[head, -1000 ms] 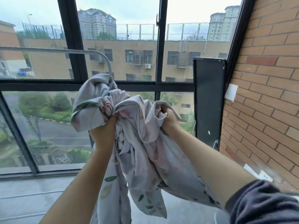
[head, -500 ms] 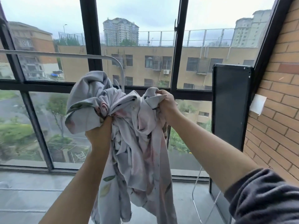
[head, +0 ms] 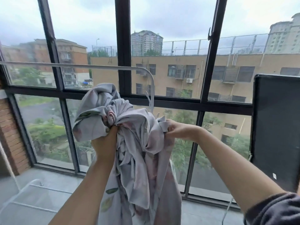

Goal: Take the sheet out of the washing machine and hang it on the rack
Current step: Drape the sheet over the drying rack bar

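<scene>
I am bringing the sheet (head: pixel 138 159), gripped in my left hand (head: pixel 105 142) and pinched by my right hand (head: pixel 178 129), nearer the rack (head: pixel 97 67) at 11 o'clock for hanging.

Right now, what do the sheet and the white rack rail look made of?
Sheet: thin woven fabric, maybe cotton or a blend; matte, pale grey with leaf and flower print; bunches in soft creases, hangs limp. Rack rail: probably painted metal tube; smooth white, slight sheen, one clean bend. Plastic not ruled out.
</scene>
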The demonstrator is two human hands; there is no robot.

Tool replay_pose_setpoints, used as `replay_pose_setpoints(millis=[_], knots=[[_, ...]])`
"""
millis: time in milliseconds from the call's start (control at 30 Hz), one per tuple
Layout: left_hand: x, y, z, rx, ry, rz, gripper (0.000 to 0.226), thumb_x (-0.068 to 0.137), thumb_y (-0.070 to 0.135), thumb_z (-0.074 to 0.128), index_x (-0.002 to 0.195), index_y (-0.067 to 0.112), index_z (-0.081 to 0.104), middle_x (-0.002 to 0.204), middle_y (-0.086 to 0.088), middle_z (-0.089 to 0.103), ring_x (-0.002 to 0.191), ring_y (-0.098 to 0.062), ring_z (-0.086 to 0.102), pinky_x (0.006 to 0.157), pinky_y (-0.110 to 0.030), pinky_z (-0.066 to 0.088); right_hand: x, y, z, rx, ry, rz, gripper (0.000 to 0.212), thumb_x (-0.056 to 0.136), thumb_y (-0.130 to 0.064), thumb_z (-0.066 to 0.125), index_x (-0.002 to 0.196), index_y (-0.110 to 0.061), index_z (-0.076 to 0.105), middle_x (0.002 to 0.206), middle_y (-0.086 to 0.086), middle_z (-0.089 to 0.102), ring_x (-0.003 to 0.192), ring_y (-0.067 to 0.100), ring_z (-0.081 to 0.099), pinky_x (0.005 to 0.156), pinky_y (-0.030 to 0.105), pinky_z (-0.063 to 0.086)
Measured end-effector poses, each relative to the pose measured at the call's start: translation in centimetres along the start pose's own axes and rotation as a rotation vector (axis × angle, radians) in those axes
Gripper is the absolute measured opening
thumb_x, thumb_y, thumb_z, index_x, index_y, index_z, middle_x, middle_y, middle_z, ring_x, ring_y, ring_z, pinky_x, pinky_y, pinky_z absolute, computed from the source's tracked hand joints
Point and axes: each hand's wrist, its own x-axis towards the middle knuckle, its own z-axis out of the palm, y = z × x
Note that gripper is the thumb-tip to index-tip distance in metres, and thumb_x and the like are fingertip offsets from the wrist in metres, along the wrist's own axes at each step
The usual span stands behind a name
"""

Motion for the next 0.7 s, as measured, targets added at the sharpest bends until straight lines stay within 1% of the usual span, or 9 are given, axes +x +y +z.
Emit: replay_pose_setpoints(millis=[100,167,200,233,300,400,500,567,700], knots=[[4.1,0.2,-1.9,-0.051,-0.026,0.021,0.04,0.078,0.013,0.074,0.115,0.022,0.061,0.111,0.012,0.062,0.106,-0.005,0.057,0.083,-0.004,0.041,2.2,-3.3,0.5,0.193,0.166,-0.051,0.106,0.074,-0.035,0.077,0.15,-0.024,0.005,0.142,-0.003,0.04,0.115,0.006,0.048,0.091,0.018,0.043],[7.6,0.7,-3.2,-0.082,-0.07,0.031,0.039,0.078,0.018,0.074,0.114,0.025,0.062,0.11,0.013,0.064,0.103,-0.002,0.059,0.084,-0.011,0.043,5.5,-5.8,2.1,0.189,0.16,-0.083,0.133,0.047,-0.063,0.08,0.15,-0.033,0.0,0.145,0.002,0.037,0.125,0.013,0.045,0.102,0.028,0.039],[8.9,1.1,-3.5,-0.102,-0.105,0.03,0.035,0.079,0.02,0.074,0.111,0.028,0.063,0.108,0.014,0.065,0.1,-0.001,0.06,0.084,-0.013,0.046,7.2,-6.8,3.3,0.157,0.134,-0.096,0.134,0.044,-0.065,0.081,0.149,-0.035,0.005,0.146,0.006,0.037,0.128,0.017,0.043,0.105,0.033,0.038],[10.7,1.6,-3.8,-0.128,-0.148,0.035,0.032,0.08,0.023,0.073,0.109,0.03,0.062,0.106,0.015,0.065,0.099,-0.001,0.061,0.085,-0.015,0.048,9.5,-7.9,4.8,0.135,0.125,-0.123,0.123,0.049,-0.058,0.083,0.148,-0.033,0.014,0.142,0.006,0.043,0.126,0.018,0.046,0.105,0.035,0.041],[12.6,2.1,-3.7,-0.136,-0.221,0.048,0.032,0.082,0.029,0.07,0.112,0.032,0.059,0.111,0.014,0.064,0.104,-0.003,0.06,0.092,-0.024,0.048,12.7,-9.2,6.9,0.141,0.194,-0.226,0.078,0.069,-0.028,0.083,0.135,-0.023,0.041,0.122,0.0,0.061,0.109,0.01,0.059,0.09,0.026,0.051],[16.7,2.6,-4.2,-0.166,-0.266,0.071,0.024,0.084,0.035,0.067,0.107,0.039,0.06,0.112,0.015,0.065,0.106,-0.005,0.06,0.094,-0.03,0.047,17.0,-10.6,8.6,0.255,0.444,-0.382,0.054,0.059,-0.009,0.077,0.11,-0.018,0.059,0.097,-0.005,0.068,0.084,-0.004,0.063,0.075,0.015,0.05],[20.2,3.8,-3.4,-0.192,-0.298,0.1,0.013,0.084,0.039,0.066,0.097,0.042,0.062,0.098,0.023,0.067,0.094,0.003,0.063,0.079,-0.017,0.05,19.6,-12.5,7.6,0.392,0.645,-0.448,0.029,0.064,0.004,0.066,0.086,-0.015,0.061,0.065,-0.013,0.068,0.06,-0.009,0.06,0.059,0.012,0.048],[22.9,4.4,-2.0,-0.182,-0.306,0.167,0.013,0.084,0.037,0.066,0.093,0.044,0.06,0.095,0.027,0.065,0.093,0.006,0.061,0.075,-0.009,0.047,21.3,-14.2,6.6,0.379,0.692,-0.491,0.027,0.072,0.011,0.062,0.079,-0.015,0.06,0.056,-0.016,0.066,0.055,-0.009,0.059,0.054,0.009,0.046],[28.3,5.2,1.7,-0.171,-0.323,0.305,0.018,0.083,0.037,0.067,0.095,0.046,0.058,0.104,0.017,0.064,0.102,-0.006,0.06,0.085,-0.021,0.046,24.8,-16.4,3.1,0.426,0.779,-0.598,0.016,0.073,0.003,0.062,0.072,-0.012,0.056,0.048,-0.016,0.062,0.048,-0.009,0.056,0.05,0.008,0.044]])
